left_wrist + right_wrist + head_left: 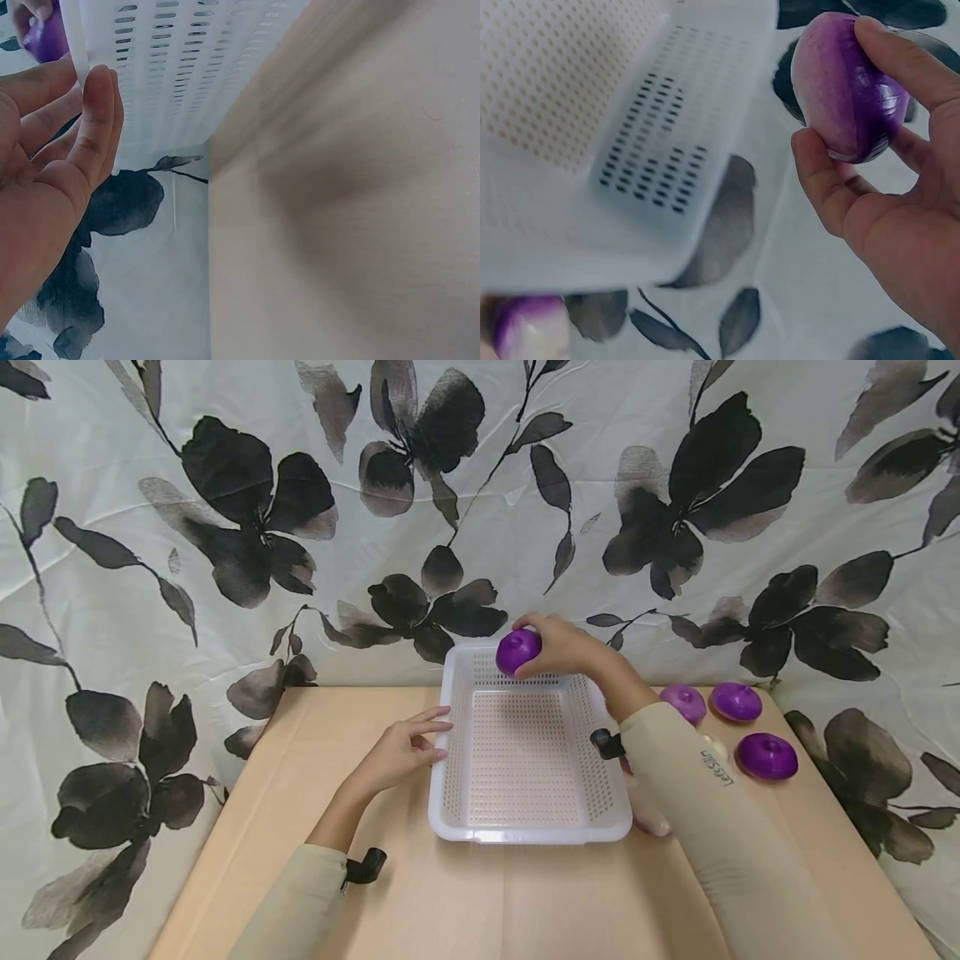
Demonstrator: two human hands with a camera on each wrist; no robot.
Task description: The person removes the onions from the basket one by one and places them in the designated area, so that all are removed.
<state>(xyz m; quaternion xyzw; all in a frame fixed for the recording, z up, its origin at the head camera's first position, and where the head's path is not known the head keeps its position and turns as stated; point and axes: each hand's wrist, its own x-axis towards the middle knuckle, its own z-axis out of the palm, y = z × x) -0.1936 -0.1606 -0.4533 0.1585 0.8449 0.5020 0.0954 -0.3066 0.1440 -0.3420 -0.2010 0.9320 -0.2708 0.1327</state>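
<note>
A white plastic basket (525,835) with perforated walls and floor stands on the wooden table. My right hand (561,647) grips a purple onion (517,652) over the basket's far end. In the right wrist view the onion (847,86) sits between thumb and fingers, glossy purple on one side and paler pink on the other. My left hand (405,747) is at the basket's left rim, fingers extended and touching it. The left wrist view shows its fingertips (99,90) against the rim, beside the slotted outer wall (187,60).
Purple onions (767,756) lie on the table's right side, one of them a lighter purple (682,702). A pale piece (651,818) lies by the basket, partly hidden by my right sleeve (720,810). A floral cloth (525,552) hangs behind the table (480,902).
</note>
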